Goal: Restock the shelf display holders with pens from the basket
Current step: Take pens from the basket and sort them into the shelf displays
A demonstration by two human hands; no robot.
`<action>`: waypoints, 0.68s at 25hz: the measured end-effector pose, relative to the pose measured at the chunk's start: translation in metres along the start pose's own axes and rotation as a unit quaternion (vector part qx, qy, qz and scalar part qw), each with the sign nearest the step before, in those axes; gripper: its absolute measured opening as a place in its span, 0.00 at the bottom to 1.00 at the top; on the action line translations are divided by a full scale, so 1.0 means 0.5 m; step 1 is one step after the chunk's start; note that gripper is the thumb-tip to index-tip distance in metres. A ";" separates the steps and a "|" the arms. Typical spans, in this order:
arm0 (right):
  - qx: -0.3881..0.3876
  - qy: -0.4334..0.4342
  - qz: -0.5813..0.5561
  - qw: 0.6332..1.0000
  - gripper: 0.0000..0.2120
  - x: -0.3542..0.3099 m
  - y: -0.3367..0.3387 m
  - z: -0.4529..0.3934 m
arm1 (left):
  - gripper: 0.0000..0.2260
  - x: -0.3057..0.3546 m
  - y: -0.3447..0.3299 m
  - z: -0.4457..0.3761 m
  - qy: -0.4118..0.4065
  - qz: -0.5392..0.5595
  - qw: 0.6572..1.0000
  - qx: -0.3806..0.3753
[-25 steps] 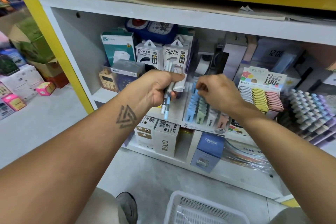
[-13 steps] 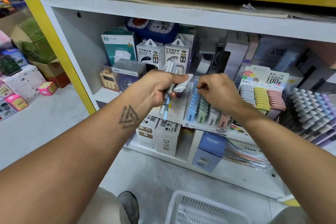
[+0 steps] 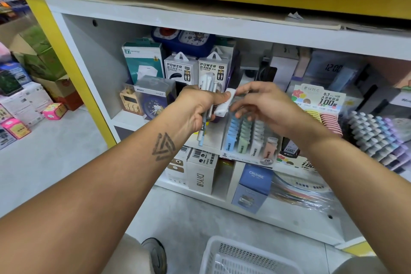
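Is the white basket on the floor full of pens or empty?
Cannot tell. Only part of the white basket shows at the picture's bottom edge; that part looks bare, the rest is cut off. The left hand holds several pens.

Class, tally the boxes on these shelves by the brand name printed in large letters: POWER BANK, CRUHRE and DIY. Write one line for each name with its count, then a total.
POWER BANK boxes: 2
CRUHRE box: 1
DIY box: 1
Total: 4
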State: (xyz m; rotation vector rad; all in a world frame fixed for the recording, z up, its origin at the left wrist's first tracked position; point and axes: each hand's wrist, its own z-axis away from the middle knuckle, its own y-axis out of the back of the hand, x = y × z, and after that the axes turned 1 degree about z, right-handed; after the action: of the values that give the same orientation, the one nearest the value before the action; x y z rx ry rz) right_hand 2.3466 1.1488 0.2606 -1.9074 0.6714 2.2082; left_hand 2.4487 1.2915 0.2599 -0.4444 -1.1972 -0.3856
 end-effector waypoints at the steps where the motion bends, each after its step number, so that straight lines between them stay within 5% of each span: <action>1: -0.047 -0.016 -0.076 0.996 0.08 -0.009 0.002 0.011 | 0.24 -0.003 -0.006 -0.002 -0.011 0.002 1.000 0.008; 4: -0.077 -0.020 -0.056 0.995 0.19 -0.019 -0.011 0.041 | 0.27 -0.008 -0.030 -0.001 -0.025 0.044 0.999 0.009; 6: -0.045 -0.012 -0.034 0.998 0.14 -0.020 -0.008 0.049 | 0.26 -0.008 -0.046 0.000 -0.015 0.076 0.997 -0.003; 10: 0.009 0.017 0.050 0.999 0.10 -0.023 0.046 0.063 | 0.08 0.001 -0.069 0.004 -0.001 0.087 0.996 -0.007; 17: 0.058 0.016 0.029 0.998 0.06 0.000 0.099 0.075 | 0.05 -0.002 -0.087 0.015 0.023 0.102 0.994 -0.043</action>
State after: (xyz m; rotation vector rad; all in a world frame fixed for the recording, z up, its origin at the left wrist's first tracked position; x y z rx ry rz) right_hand 2.2932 1.1209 0.2755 -1.8923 0.8510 2.1248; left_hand 2.4200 1.2583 0.2668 -0.6229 -1.0819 -0.2706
